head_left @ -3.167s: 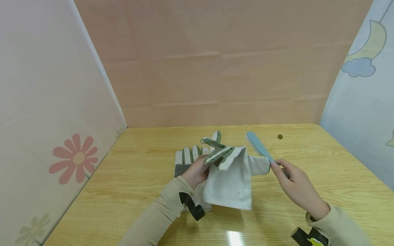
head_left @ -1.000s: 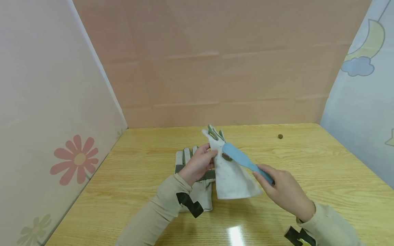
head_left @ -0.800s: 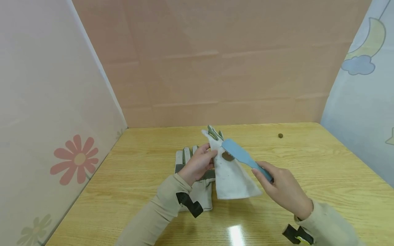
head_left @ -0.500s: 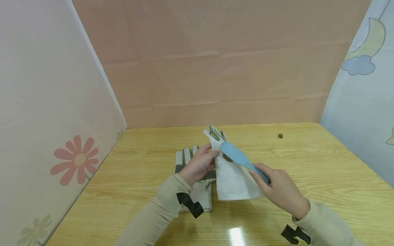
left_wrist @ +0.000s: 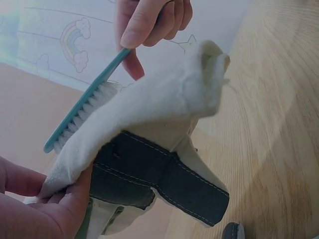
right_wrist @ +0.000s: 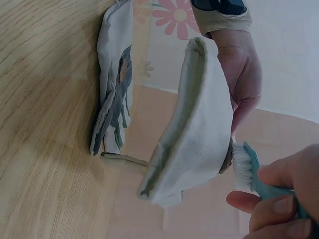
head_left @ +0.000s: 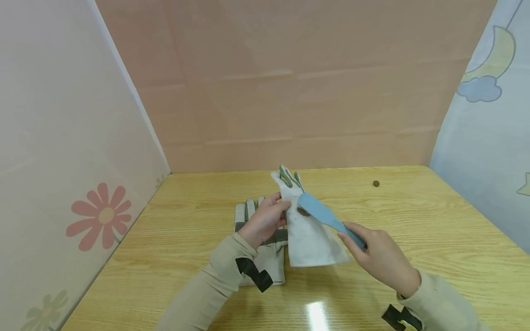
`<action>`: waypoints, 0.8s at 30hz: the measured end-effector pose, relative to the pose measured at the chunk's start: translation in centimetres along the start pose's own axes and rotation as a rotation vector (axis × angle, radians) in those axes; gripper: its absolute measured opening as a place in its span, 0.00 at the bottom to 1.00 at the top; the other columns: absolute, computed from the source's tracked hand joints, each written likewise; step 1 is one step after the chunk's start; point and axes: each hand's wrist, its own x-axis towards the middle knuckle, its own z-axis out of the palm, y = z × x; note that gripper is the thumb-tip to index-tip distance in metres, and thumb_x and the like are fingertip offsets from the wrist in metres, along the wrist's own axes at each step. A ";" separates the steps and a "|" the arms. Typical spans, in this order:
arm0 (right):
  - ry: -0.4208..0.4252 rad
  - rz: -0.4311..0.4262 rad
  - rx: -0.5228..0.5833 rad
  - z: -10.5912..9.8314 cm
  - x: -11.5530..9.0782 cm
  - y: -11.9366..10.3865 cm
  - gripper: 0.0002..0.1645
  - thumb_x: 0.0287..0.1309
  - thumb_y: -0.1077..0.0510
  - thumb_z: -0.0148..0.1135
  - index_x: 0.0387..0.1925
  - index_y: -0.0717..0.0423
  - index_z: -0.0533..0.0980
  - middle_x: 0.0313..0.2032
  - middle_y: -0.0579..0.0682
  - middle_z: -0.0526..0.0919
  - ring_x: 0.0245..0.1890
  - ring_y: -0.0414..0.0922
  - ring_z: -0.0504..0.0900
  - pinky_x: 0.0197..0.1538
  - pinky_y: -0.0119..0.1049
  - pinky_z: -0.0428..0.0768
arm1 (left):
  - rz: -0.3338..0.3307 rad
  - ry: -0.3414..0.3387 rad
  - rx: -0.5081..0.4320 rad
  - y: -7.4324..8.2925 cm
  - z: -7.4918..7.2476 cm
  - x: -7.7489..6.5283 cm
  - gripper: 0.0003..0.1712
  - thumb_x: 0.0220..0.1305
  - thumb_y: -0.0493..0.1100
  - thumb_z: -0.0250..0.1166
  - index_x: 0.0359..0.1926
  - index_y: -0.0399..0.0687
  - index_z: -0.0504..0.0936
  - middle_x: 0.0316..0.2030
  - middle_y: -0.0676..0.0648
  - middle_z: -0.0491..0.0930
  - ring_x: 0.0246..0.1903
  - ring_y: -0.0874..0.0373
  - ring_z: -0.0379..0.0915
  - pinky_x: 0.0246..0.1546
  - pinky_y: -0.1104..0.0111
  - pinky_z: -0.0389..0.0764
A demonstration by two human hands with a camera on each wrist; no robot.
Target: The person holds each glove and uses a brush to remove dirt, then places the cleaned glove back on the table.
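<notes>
My left hand (head_left: 265,223) grips a white work glove (head_left: 312,246) near its fingers and holds it above the table, cuff hanging down. Dark patches (left_wrist: 189,184) show on its underside in the left wrist view. In my right hand (head_left: 383,257) is a blue brush (head_left: 320,212), held by its handle, the head lying across the glove. The right wrist view shows white bristles (right_wrist: 242,167) against a brown patch (right_wrist: 227,157) on the fabric; the brush partly hides it from the head view. A second, matching glove (head_left: 271,264) lies on the table behind my left hand.
A small round brown object (head_left: 376,183) rests near the back right of the wooden table (head_left: 434,220). A tan panel (head_left: 290,92) stands behind the table, with decorated white panels (head_left: 62,115) at the sides.
Since the oldest frame, the glove has been turned, showing the brown patch, and the brush has come left onto it. In the latest frames the brush shifts slightly back and forth there.
</notes>
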 end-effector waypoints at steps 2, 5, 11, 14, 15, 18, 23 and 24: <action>0.002 -0.006 -0.001 0.0 0.0 0.1 0.10 0.60 0.61 0.58 0.42 0.58 0.79 0.11 0.33 0.55 0.11 0.25 0.46 0.14 0.23 0.57 | 0.003 0.003 -0.004 0.0 -0.1 0.0 0.25 0.73 0.39 0.43 0.69 0.41 0.55 0.58 0.37 0.72 0.52 0.52 0.75 0.50 0.64 0.76; 0.001 -0.012 -0.005 0.0 0.0 0.2 0.10 0.60 0.61 0.59 0.43 0.59 0.79 0.11 0.33 0.55 0.11 0.24 0.46 0.14 0.23 0.57 | 0.015 -0.004 0.000 0.0 -0.3 0.0 0.25 0.73 0.39 0.42 0.69 0.40 0.55 0.59 0.36 0.71 0.54 0.50 0.74 0.53 0.61 0.76; 0.035 -0.022 0.043 -0.5 0.4 0.0 0.10 0.61 0.62 0.57 0.42 0.62 0.79 0.11 0.33 0.56 0.12 0.24 0.47 0.14 0.23 0.57 | 0.016 -0.006 0.000 0.1 -0.3 0.0 0.26 0.73 0.39 0.42 0.69 0.41 0.53 0.59 0.36 0.71 0.55 0.49 0.73 0.52 0.62 0.76; 0.071 -0.010 0.077 -0.9 1.0 -0.3 0.09 0.62 0.62 0.56 0.42 0.59 0.78 0.12 0.35 0.56 0.12 0.25 0.48 0.15 0.24 0.57 | 0.030 -0.005 -0.003 0.1 -0.3 0.1 0.26 0.74 0.39 0.41 0.70 0.41 0.52 0.59 0.35 0.71 0.55 0.49 0.73 0.51 0.62 0.76; 0.073 -0.004 0.079 -0.9 1.2 -0.4 0.08 0.62 0.62 0.56 0.42 0.59 0.78 0.12 0.35 0.56 0.12 0.25 0.49 0.15 0.24 0.58 | 0.033 -0.004 -0.005 0.1 -0.3 0.1 0.26 0.74 0.39 0.41 0.70 0.42 0.52 0.59 0.35 0.71 0.55 0.49 0.73 0.51 0.62 0.75; 0.044 -0.003 0.066 -0.7 1.6 -0.6 0.10 0.62 0.61 0.56 0.44 0.59 0.78 0.12 0.35 0.57 0.11 0.25 0.49 0.15 0.24 0.58 | 0.032 -0.006 -0.011 0.2 -0.3 0.1 0.26 0.73 0.39 0.42 0.70 0.43 0.53 0.59 0.36 0.71 0.54 0.51 0.74 0.51 0.63 0.76; -0.018 -0.019 0.021 0.1 1.5 -0.6 0.12 0.62 0.59 0.57 0.45 0.59 0.78 0.11 0.35 0.58 0.11 0.26 0.48 0.15 0.24 0.58 | 0.034 -0.011 -0.013 0.1 -0.3 0.2 0.26 0.73 0.39 0.43 0.70 0.43 0.53 0.57 0.36 0.72 0.51 0.54 0.76 0.48 0.65 0.77; -0.020 -0.020 0.015 0.1 1.4 -0.6 0.13 0.61 0.59 0.58 0.46 0.60 0.78 0.11 0.35 0.58 0.11 0.27 0.47 0.15 0.24 0.58 | 0.036 -0.010 -0.011 0.1 -0.4 0.2 0.26 0.73 0.39 0.42 0.70 0.43 0.53 0.57 0.35 0.72 0.50 0.54 0.76 0.48 0.65 0.77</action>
